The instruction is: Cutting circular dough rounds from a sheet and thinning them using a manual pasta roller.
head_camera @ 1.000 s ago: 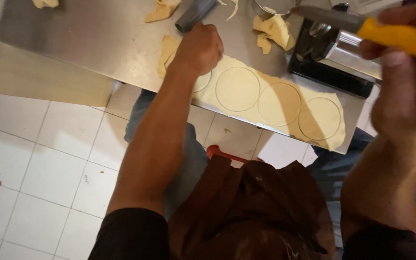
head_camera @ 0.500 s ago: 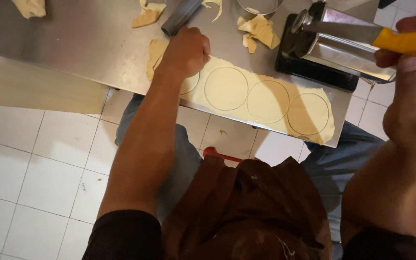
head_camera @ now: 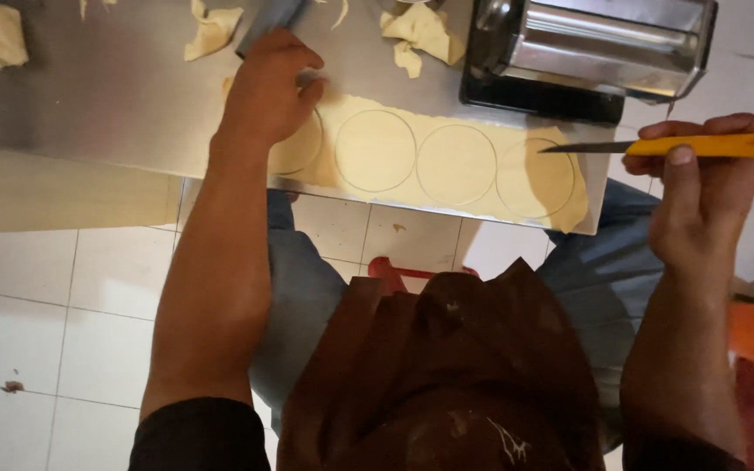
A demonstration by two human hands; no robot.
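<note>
Left fingers: spread and bent, pressed flat on the left end of the dough; clamped on nothing.
Left hand: covers most of the leftmost circle; wrist over the near edge of the worktop.
Right fingers: closed round the yellow handle, thumb laid along its underside.
Right hand: off the right edge of the worktop, above the floor, not touching the dough.
Knife: held level, handle to the right, thin blade pointing left; tip over the right end of the dough, just above the rightmost circle. Contact with the dough: cannot tell.
Dough: pale sheet, long axis left to right along the near edge of the worktop, reaching nearly to its near right corner.
Circles: four scored in a row; two middle ones uncovered, outlines complete.
Key relation: dough lies left of the knife tip; blade axis parallel to the sheet's long axis. Right hand nearer the right end, left hand already on the left end.
Roller: metal machine at the far right corner of the worktop, just behind the dough.
Scraps: torn pieces along the far edge, one more at the far left corner.
Metal tool: partly seen beyond the left hand; kind not clear.
Floor: white tiles below the near edge.
Apron: brown, bottom centre of view.
</note>
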